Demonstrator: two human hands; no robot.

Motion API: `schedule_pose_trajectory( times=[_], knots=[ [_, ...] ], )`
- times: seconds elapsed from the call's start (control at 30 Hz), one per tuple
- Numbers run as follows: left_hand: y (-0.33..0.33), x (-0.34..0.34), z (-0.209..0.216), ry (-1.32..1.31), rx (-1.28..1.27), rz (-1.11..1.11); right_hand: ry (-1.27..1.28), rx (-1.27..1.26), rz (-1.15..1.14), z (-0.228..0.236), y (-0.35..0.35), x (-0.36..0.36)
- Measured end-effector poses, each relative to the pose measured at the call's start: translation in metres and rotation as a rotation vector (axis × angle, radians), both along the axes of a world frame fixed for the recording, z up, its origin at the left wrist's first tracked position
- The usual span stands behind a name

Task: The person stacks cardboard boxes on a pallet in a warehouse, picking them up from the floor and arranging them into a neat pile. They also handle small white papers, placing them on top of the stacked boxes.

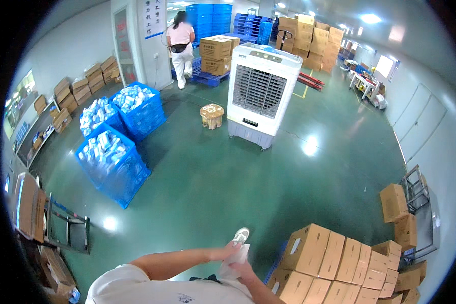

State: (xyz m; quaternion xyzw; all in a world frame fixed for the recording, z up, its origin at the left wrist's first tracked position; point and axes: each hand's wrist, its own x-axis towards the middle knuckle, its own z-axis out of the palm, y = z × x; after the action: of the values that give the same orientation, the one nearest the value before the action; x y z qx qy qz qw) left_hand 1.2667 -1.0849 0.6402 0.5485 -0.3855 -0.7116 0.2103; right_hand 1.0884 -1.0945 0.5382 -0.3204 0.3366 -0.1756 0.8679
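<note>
Close in front of my body, both hands meet at a crumpled, whitish, thin sheet-like thing (243,253); whether it is paper, cloth or plastic film I cannot tell. My left hand (225,252) comes in from the left, its fingers closed at the upper part of the sheet. Just below and to the right, my right hand (244,271) is closed on the same sheet. Part of the sheet hangs between the hands. Beneath them, one of my white shoes (241,235) shows on the green floor.
Stacked cartons (314,248) stand close at my right on a blue pallet. Blue crates (119,177) full of blue-and-white packs stand ahead left. A white air cooler (263,96) and a round stool (212,116) are ahead. Farther off, a person (180,38) walks near a pallet.
</note>
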Motion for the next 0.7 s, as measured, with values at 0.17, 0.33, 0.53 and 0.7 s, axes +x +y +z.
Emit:
schedule_pose_trajectory(
  times=[0.17, 0.33, 0.53, 0.7],
  knots=[
    [-0.168, 0.07, -0.067, 0.071, -0.005, 0.218, -0.173, 0.145, 0.007, -0.005, -0.189, 0.059],
    [-0.333, 0.178, -0.041, -0.034, 0.061, 0.579, -0.194, 0.049, -0.07, 0.032, -0.377, 0.124],
    [-0.52, 0.402, -0.048, -0.026, 0.01, 0.683, 0.034, -0.184, -0.447, 0.033, -0.592, 0.176],
    [-0.754, 0.601, -0.003, -0.191, -0.238, 0.859, -0.128, -0.415, -0.669, 0.104, -0.782, 0.259]
  ],
)
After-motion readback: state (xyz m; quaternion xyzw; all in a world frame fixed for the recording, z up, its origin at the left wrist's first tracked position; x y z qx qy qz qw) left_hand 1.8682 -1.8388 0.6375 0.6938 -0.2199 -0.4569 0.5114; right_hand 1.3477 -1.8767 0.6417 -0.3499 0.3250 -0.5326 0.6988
